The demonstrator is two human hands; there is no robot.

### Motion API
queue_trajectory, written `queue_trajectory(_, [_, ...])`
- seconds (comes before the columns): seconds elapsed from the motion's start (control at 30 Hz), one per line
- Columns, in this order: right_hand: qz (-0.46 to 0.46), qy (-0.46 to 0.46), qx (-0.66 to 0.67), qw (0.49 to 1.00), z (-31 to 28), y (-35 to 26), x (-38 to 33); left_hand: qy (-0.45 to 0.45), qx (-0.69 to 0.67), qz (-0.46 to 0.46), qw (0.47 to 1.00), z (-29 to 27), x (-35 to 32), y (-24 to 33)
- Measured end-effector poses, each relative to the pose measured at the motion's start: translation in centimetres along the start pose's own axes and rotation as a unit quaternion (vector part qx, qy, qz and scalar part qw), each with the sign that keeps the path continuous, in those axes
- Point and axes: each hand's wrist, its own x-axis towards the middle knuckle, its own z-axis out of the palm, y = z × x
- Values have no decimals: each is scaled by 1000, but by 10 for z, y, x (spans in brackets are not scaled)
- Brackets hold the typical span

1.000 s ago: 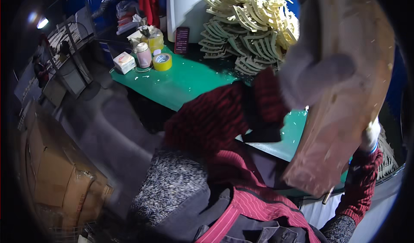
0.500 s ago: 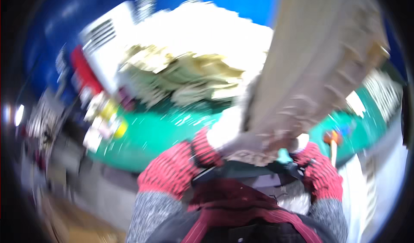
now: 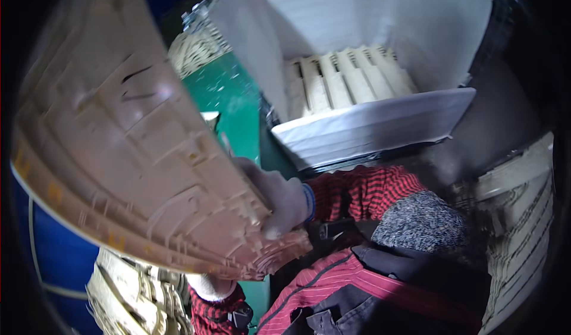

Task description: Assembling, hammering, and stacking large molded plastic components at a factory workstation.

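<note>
Panel [image 3: 137, 138]: raised, tilted, on my L, partly in front of table [image 3: 217, 88]. R hand [image 3: 284, 199]: grasping its R edge nr lower end. L hand [image 3: 211, 287]: at bottom edge; fingers hidden, can't tell grip. Best support both edges evenly, w/o twisting. Bin [image 3: 380, 124]: to R, apart from panel.

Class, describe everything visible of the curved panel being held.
The curved panel is large, pinkish-tan and looks like molded plastic, with ribs, small tabs, two thin dark marks and yellowish patches along its curved edge. It narrows toward its lower end; its top runs out of view. Held at a slant, it hides part of the green table. The gloved right hand grips its right edge; the left hand is at its lower edge, fingers hidden.
</note>
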Motion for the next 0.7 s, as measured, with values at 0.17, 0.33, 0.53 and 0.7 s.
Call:
queue_trajectory(0.17, [56, 65, -85, 993, -122, -61, -17, -102, 23, -61, 993, 114, 147, -30])
queue_trajectory(0.33, [53, 170, -135, 975, -182, -95, -25, -182, -100, -74, 975, 227, 250, -59])
queue_trajectory(0.53, [18, 230, -38, 972, -259, -115, -38, -160, -128, -108, 973, 249, 361, -165])
queue_trajectory(0.7, [211, 296, -271, 891, -345, -99, -36, -212, -190, -208, 936, 304, 454, -202])
